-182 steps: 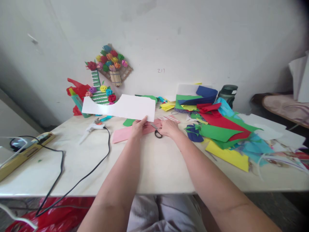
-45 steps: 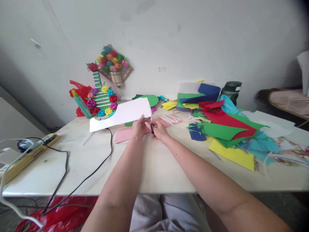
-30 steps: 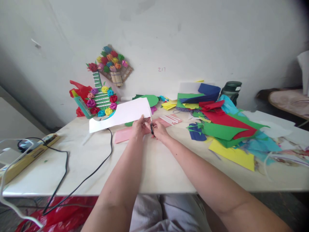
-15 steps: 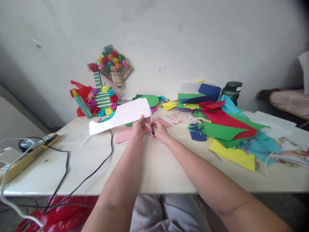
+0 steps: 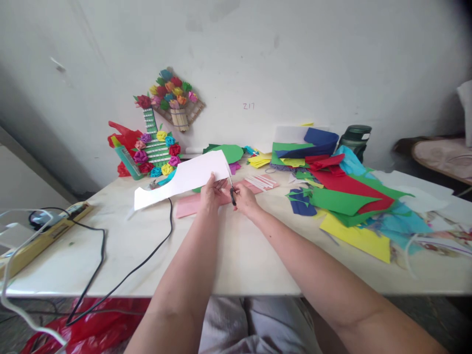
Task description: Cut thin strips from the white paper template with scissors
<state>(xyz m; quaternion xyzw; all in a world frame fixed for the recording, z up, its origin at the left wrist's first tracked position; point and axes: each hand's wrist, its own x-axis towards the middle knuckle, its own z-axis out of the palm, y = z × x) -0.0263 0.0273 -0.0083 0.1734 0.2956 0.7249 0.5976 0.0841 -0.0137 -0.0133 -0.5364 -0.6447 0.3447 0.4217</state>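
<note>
My left hand [image 5: 211, 191] grips the lower right part of a large white paper sheet [image 5: 188, 175], thumb on top. The sheet is held above the table, with a curved cutout in its left side. Black-handled scissors [image 5: 232, 195] are in my right hand [image 5: 244, 198], their blades pointing up along the sheet's right edge. Beneath the hands lies a folded pink paper [image 5: 187, 205]. Several thin white paper strips [image 5: 261, 183] rest on its right part.
Coloured paper sheets [image 5: 346, 200] pile up on the right, near a dark green bottle [image 5: 354, 140]. At the left stand a flower-decorated paper guitar [image 5: 157, 152] and a glue bottle [image 5: 127, 160]. A black cable [image 5: 149, 255] and a power strip [image 5: 47, 241] lie on the left.
My left hand and the white sheet have shifted slightly left, the sheet's left end dipping a little. My right hand and the scissors stay almost in place.
</note>
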